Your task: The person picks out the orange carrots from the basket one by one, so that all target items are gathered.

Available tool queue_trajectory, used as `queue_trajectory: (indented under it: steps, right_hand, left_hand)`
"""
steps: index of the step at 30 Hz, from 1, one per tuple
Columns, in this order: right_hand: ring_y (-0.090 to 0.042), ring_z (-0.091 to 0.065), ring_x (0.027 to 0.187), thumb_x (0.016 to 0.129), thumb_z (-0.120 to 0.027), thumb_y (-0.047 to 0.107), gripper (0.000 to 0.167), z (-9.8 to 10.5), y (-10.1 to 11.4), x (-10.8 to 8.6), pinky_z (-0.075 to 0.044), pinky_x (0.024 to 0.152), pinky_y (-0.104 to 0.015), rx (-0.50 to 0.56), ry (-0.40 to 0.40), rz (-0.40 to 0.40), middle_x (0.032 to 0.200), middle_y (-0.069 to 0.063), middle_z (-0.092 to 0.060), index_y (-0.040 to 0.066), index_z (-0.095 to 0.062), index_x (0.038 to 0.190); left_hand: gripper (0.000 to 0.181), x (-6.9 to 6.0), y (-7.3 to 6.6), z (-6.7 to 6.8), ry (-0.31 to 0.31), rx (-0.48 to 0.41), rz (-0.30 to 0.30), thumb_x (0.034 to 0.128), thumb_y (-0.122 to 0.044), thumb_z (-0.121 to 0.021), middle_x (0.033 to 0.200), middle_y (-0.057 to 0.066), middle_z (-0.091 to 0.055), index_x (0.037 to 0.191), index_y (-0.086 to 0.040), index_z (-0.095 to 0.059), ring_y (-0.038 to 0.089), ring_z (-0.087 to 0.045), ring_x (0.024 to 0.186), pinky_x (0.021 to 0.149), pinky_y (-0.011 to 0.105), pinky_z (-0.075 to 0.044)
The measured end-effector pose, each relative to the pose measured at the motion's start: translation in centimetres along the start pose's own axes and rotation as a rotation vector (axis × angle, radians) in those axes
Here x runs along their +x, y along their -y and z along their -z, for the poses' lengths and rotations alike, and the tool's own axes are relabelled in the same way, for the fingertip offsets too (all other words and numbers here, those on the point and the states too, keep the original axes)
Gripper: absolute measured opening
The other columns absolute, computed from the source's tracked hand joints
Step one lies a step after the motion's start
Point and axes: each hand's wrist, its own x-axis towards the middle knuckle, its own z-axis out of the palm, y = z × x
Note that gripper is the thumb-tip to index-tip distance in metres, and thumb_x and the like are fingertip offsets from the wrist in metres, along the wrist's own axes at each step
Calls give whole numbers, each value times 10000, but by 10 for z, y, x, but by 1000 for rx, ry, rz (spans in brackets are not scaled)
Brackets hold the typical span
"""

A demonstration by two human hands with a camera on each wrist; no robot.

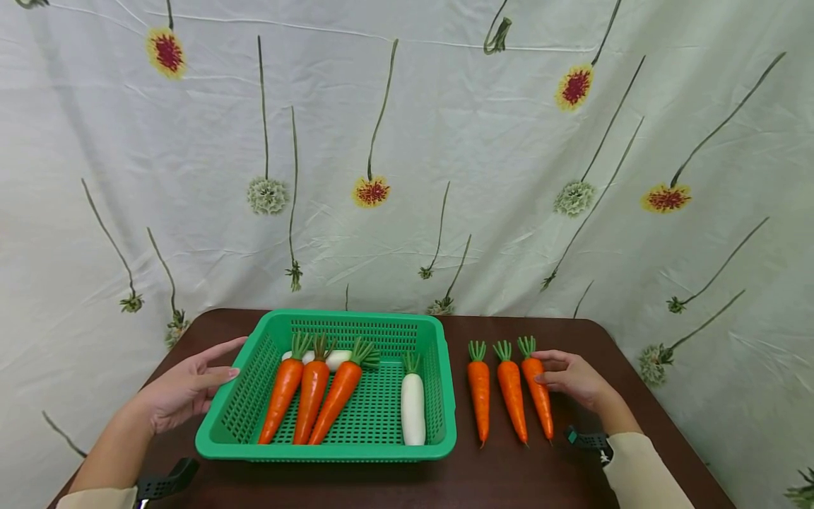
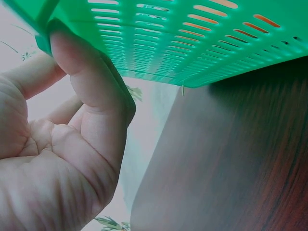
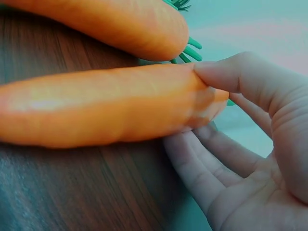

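Observation:
On the right side of the table, my right hand (image 1: 575, 378) pinches an orange carrot (image 1: 539, 396) near its leafy end. The right wrist view has the thumb on one side of this carrot (image 3: 106, 108) and fingers on the other. Two more carrots, one in the middle (image 1: 511, 396) and one at left (image 1: 479, 396), lie beside it. At the green basket (image 1: 331, 452), my left hand (image 1: 187, 387) holds the left rim with thumb and fingers. Inside the basket are three larger carrots (image 1: 313, 392) and a white radish (image 1: 413, 406). White radish shows behind those carrots, partly hidden.
The dark brown wooden table (image 1: 509, 481) has rounded far corners. Behind it hangs a pale cloth (image 1: 407, 127) with printed flowers. The basket fills the left and middle of the table, with the loose carrots just to its right.

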Motion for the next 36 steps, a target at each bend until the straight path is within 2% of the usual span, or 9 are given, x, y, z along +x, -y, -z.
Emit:
queue_trajectory:
  steps: [4, 11, 18, 26, 31, 36]
  right_hand:
    - [-147, -698, 1015, 956, -724, 109, 591, -1, 1, -1, -634, 895, -325, -18, -3, -6, 1359, -248, -587, -91, -483, 1457]
    - [-152, -686, 1034, 951, -736, 140, 593, 0, 2, -6, -631, 906, -333, -44, -43, -54, 1394, -262, -566, -50, -503, 1463]
    - [-203, -688, 1051, 944, -749, 148, 654, -4, 5, -9, -635, 910, -360, -53, -37, -50, 1428, -351, -498, -69, -457, 1487]
    - [-215, -690, 1059, 939, -752, 132, 644, -4, 6, -7, -636, 915, -393, -75, -52, -46, 1435, -352, -503, -72, -468, 1479]
    - [-233, -691, 1077, 931, -767, 162, 617, -6, 12, -8, -635, 912, -405, -130, -103, -36, 1421, -338, -533, -60, -511, 1446]
    - [-327, -662, 1140, 920, -780, 210, 543, -11, 19, -5, -606, 927, -461, -294, -222, 35, 1359, -275, -627, -6, -599, 1384]
  left_hand:
    - [779, 0, 0, -1, -1, 2, 1, 1104, -88, -427, 1281, 77, -727, 1653, -220, 110, 298, -741, 1097, 938, 569, -576]
    - [792, 0, 0, 0, -7, 4, 10, 1104, -94, -431, 1277, 67, -729, 1647, -205, 134, 290, -741, 1099, 944, 559, -580]
    - [804, 1, 0, 1, -10, 7, 6, 1104, -94, -431, 1278, 66, -728, 1638, -181, 163, 295, -740, 1099, 941, 565, -579]
    - [808, 1, 0, -1, -11, 13, 5, 1104, -101, -436, 1286, 63, -725, 1637, -176, 166, 292, -740, 1101, 942, 559, -582]
    - [801, 1, 1, -1, -8, 7, 3, 1105, -103, -435, 1290, 65, -722, 1640, -178, 156, 294, -739, 1104, 944, 560, -580]
    - [803, 1, 0, -1, -14, 9, 3, 1104, -103, -436, 1284, 61, -726, 1639, -178, 158, 289, -742, 1097, 940, 561, -581]
